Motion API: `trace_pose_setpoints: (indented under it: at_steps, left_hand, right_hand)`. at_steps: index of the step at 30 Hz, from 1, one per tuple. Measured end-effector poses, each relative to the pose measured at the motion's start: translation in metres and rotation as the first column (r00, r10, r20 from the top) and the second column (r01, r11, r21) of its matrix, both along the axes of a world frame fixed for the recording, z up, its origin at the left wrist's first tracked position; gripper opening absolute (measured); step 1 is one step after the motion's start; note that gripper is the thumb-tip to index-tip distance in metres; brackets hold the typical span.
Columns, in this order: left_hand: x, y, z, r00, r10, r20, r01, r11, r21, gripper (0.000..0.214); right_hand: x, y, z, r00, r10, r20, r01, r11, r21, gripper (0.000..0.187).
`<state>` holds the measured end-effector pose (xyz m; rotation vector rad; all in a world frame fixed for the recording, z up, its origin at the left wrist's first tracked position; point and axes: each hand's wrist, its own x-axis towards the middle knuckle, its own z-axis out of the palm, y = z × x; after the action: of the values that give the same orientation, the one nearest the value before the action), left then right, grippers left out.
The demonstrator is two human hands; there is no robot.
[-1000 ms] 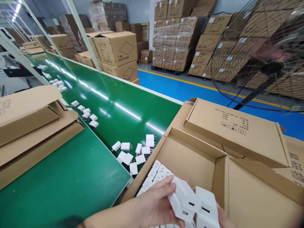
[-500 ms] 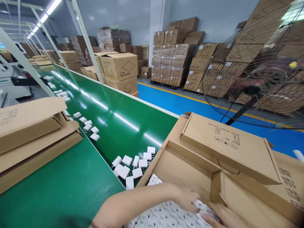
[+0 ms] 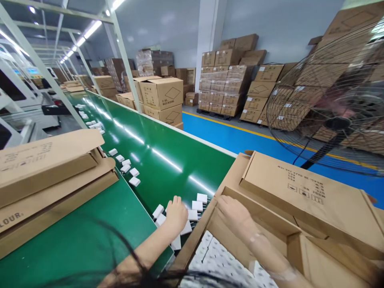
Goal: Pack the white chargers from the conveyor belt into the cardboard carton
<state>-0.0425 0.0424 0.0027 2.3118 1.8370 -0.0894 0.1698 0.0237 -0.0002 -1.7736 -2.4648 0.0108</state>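
White plug chargers with metal pins, such as this charger, lie in a loose group on the green conveyor belt. Over that group is my left hand, its fingers curled together; what they hold, if anything, is hidden. My right hand reaches over the open cardboard box, fingers loosely bent near the rim beside the belt, with nothing visible in them. Inside the box, closely packed rows of white chargers sit below my right forearm.
Flattened cardboard boxes lie on the green side table. Behind the open box rests a closed carton. A large wire-caged fan stands at right. Stacked cartons stand beyond the belt, and more chargers lie farther along it.
Both hands have left the white chargers inside the box. My left hand has moved left to the belt chargers, my right hand up toward the box rim. The view has shifted.
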Motion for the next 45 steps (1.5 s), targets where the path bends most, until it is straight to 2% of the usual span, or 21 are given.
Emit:
trace_pose_setpoints:
  at_steps: [3,6,9,13,18,22,25,27,30,33,36,39,42,43,45]
  left_hand:
    - [-0.007,-0.004,-0.012,0.999,0.036,0.032,-0.035,0.998,-0.055,0.015]
    - [-0.009,-0.003,-0.019,0.991,0.110,0.080,-0.103,0.990,-0.094,0.013]
    - [-0.015,0.000,-0.018,0.974,0.179,0.141,-0.161,0.979,-0.125,0.015]
    - [-0.028,-0.001,-0.012,0.961,0.170,0.218,-0.135,0.977,-0.163,0.020]
    - [-0.030,0.000,-0.007,0.974,0.074,0.214,-0.039,0.986,-0.165,0.028]
    - [-0.009,-0.003,-0.007,0.986,-0.043,0.163,0.070,0.983,-0.167,0.045]
    - [0.008,-0.008,-0.009,0.980,-0.145,0.137,0.170,0.966,-0.194,0.056]
    - [0.015,-0.009,-0.010,0.975,-0.193,0.114,0.213,0.955,-0.207,0.060]
    - [0.017,-0.006,-0.010,0.971,-0.229,0.066,0.238,0.946,-0.219,0.062]
    - [0.022,-0.001,-0.009,0.970,-0.242,0.023,0.240,0.941,-0.238,0.058]
    - [0.032,0.005,-0.009,0.975,-0.220,-0.012,0.210,0.942,-0.261,0.039]
    - [0.041,0.010,-0.007,0.984,-0.178,-0.025,0.165,0.951,-0.263,0.023]
    - [0.043,0.011,0.002,0.991,-0.133,0.001,0.130,0.962,-0.240,0.028]
    - [0.041,0.009,0.008,0.993,-0.118,0.022,0.120,0.967,-0.225,0.033]
    - [0.036,0.001,0.020,0.993,-0.097,0.065,0.108,0.977,-0.184,0.044]
  right_hand:
    - [-0.044,0.043,-0.010,0.997,-0.003,0.080,0.012,0.993,-0.116,0.017]
    - [-0.064,0.066,-0.022,0.990,-0.016,0.141,0.047,0.975,-0.217,0.024]
    - [-0.063,0.076,-0.028,0.983,-0.028,0.182,0.080,0.955,-0.284,0.027]
    - [-0.050,0.085,-0.028,0.978,-0.039,0.205,0.109,0.934,-0.341,0.028]
    - [-0.046,0.082,-0.024,0.986,-0.014,0.166,0.077,0.922,-0.379,0.028]
    - [-0.063,0.063,-0.028,0.993,-0.012,0.114,0.058,0.908,-0.415,0.026]
    - [-0.075,0.056,-0.026,0.997,-0.064,0.053,0.080,0.910,-0.407,0.024]
    - [-0.069,0.058,-0.016,0.992,-0.125,-0.001,0.115,0.920,-0.376,0.023]
    - [-0.033,0.056,0.010,0.967,-0.229,-0.108,0.188,0.935,-0.300,0.022]
    - [0.019,0.029,0.038,0.925,-0.269,-0.270,0.205,0.948,-0.245,0.021]
    - [0.052,-0.025,0.045,0.864,-0.245,-0.440,0.148,0.959,-0.243,0.031]
    - [0.059,-0.085,0.026,0.760,-0.258,-0.596,0.101,0.954,-0.284,0.040]
    - [0.055,-0.128,0.002,0.497,-0.333,-0.801,0.048,0.932,-0.358,0.042]
    - [0.053,-0.137,-0.003,0.437,-0.345,-0.831,0.030,0.929,-0.370,0.041]
    - [0.049,-0.149,-0.006,0.400,-0.338,-0.852,0.019,0.932,-0.361,0.037]
